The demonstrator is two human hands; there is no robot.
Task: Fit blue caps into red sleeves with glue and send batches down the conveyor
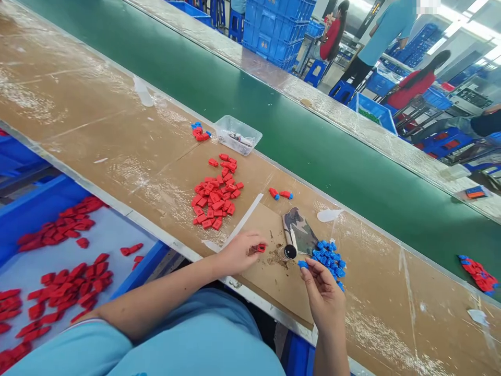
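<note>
Between the fingers of my left hand (239,254) is a small red plastic part (261,248), its hollow end facing right. My right hand (325,292) pinches a small blue plastic part (302,265) between thumb and fingertips. The two parts are apart. A small round jar with a black top (289,252) stands between the hands. Just beyond my right hand lies a pile of blue parts (329,258), touching a camouflage-patterned pouch (299,230). Farther left on the brown worktop (164,172) spreads a heap of red parts (216,198).
Two red parts with blue ends (281,194) lie near the green conveyor belt (313,151). A clear plastic tray (238,134) holds small items. At lower left stands a blue crate (144,271) with many red parts. Across the belt are stacked blue crates (274,31) and several people.
</note>
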